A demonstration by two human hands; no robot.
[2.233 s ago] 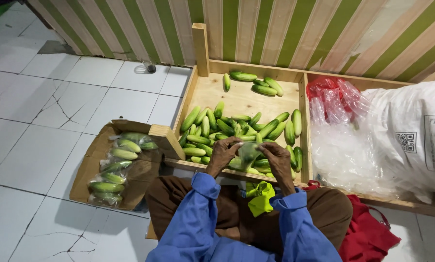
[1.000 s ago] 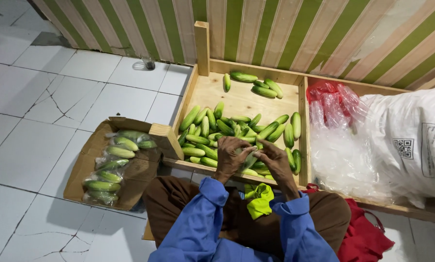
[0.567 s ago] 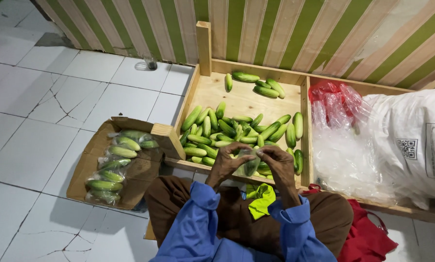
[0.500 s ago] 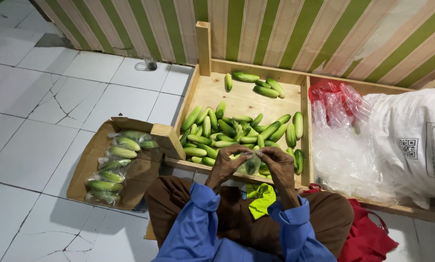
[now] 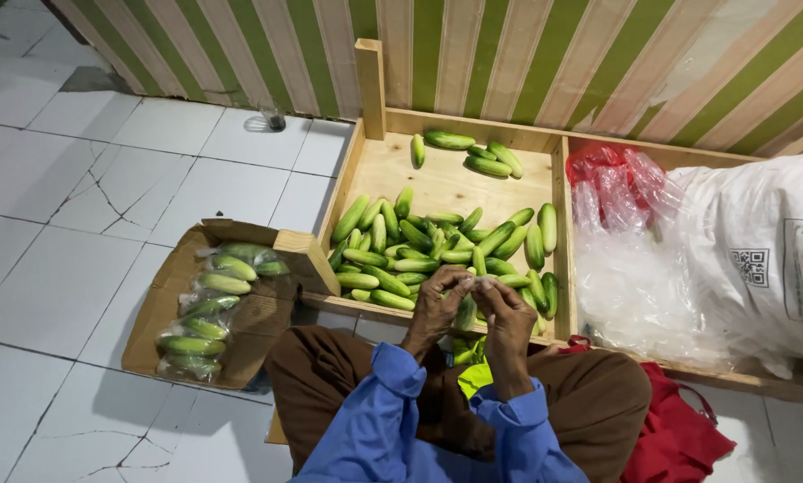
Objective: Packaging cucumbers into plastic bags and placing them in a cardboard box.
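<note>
A white tiled floor (image 5: 70,224) with cracked tiles spreads to the left, and a wall of green and cream vertical stripes (image 5: 526,54) stands behind. A big white woven sack (image 5: 768,259) lies at the right, with a heap of clear plastic bags (image 5: 634,286) and some red-tinted ones (image 5: 611,174) just beside it. A shallow pale wooden crate (image 5: 379,170) sits against the wall; a pile of short green cucumbers (image 5: 419,246) fills its near half, and four more lie apart near its far edge (image 5: 468,154). To the left, touching the crate's corner, an open brown cardboard box (image 5: 173,286) holds several clear packs of cucumbers (image 5: 209,309). A red cloth bag (image 5: 679,429) lies on the floor by the person's right knee.

The seated person wears blue sleeves (image 5: 392,420) and brown trousers. Both hands meet over the crate's near edge: the left hand (image 5: 437,304) and the right hand (image 5: 504,313) are each pinched on the top of a small clear plastic bag with a cucumber in it (image 5: 467,311), which hangs between them just above the crate's front rim. A yellow-green cloth (image 5: 473,376) shows in the lap below.
</note>
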